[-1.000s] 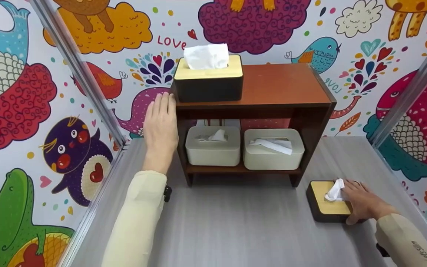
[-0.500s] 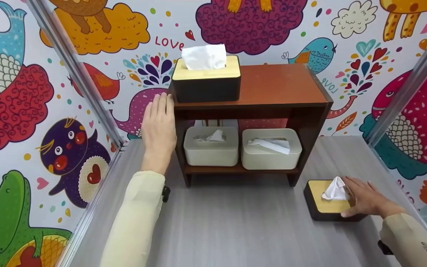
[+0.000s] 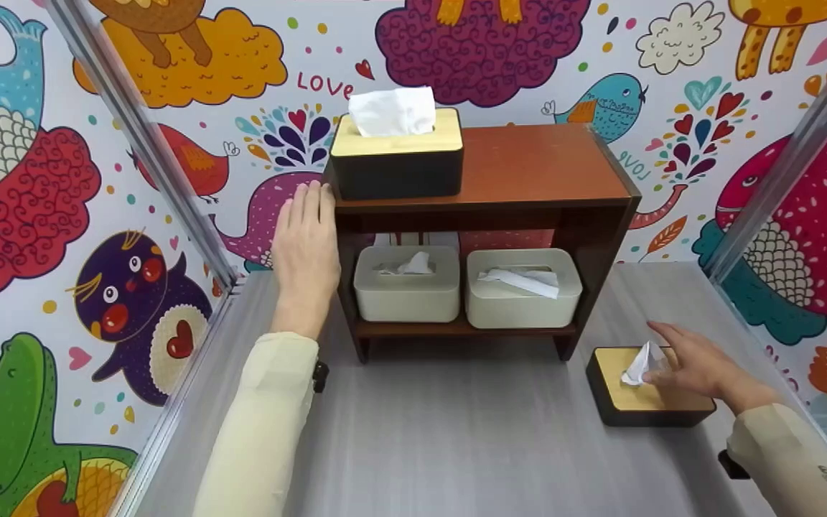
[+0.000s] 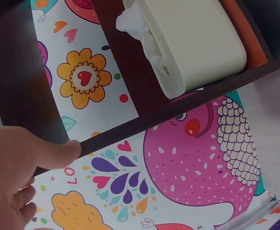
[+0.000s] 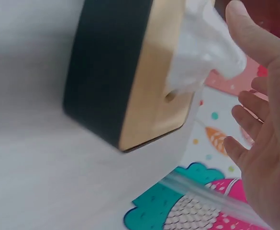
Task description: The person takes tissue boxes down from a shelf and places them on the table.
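My left hand (image 3: pixel 306 258) lies along the left side of a brown wooden shelf (image 3: pixel 550 161), fingers straight and pointing up. The left wrist view has its thumb (image 4: pixel 65 152) at the panel's front edge. Over a black tissue box (image 3: pixel 604 391) with a light wooden lid, on the grey surface at right, hovers my right hand (image 3: pixel 701 362), fingers spread and holding nothing. Its thumb overlaps the white tissue (image 3: pixel 645 362) poking from the lid; in the right wrist view the palm faces that tissue (image 5: pixel 204 45), with the fingers spread apart.
A similar black box (image 3: pixel 395 172) with a wooden lid stands on the shelf top's left end. Two beige tissue boxes, one left (image 3: pixel 406 301) and one right (image 3: pixel 525 309), sit side by side on the lower shelf. Cartoon-printed walls with metal posts (image 3: pixel 148 143) enclose the grey surface.
My right hand has come away from the black box's right side and risen above its lid, leaving the box on the surface. The left hand has stayed against the shelf.
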A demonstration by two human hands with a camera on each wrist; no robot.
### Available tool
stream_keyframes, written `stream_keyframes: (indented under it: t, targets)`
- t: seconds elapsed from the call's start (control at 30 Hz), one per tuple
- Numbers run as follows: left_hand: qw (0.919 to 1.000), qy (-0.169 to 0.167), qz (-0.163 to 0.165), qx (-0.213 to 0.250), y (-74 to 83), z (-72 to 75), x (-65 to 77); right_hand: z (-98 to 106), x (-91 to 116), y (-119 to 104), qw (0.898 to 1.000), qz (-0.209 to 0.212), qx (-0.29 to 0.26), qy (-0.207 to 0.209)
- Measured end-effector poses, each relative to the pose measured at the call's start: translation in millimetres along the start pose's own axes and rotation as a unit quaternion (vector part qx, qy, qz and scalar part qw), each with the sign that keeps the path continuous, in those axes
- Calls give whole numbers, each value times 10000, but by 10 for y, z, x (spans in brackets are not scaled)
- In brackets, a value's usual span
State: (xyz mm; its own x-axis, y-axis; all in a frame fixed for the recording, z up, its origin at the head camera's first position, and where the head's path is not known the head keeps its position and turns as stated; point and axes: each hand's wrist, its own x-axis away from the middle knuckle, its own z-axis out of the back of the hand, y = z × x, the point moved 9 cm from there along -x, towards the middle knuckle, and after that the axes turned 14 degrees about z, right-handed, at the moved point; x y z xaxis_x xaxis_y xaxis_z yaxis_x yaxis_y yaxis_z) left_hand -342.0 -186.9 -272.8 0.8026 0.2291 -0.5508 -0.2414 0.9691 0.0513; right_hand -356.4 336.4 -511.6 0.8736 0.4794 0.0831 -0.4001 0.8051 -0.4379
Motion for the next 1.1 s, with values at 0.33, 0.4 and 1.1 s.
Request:
stream_keyframes:
  t: [0.33,0.4,1.1]
  targets:
    - [9999,-111,53,-4,-3,-7,-5,16,-201,-563,9960,820,311,168]
    - [9999,-113,48,9,-2,-2,-2,3,-237,-679,9941,1023,339,151]
    - [10000,-43,4,-27,-1,8,5,-142,-454,-1618,9754,2047,799,-148]
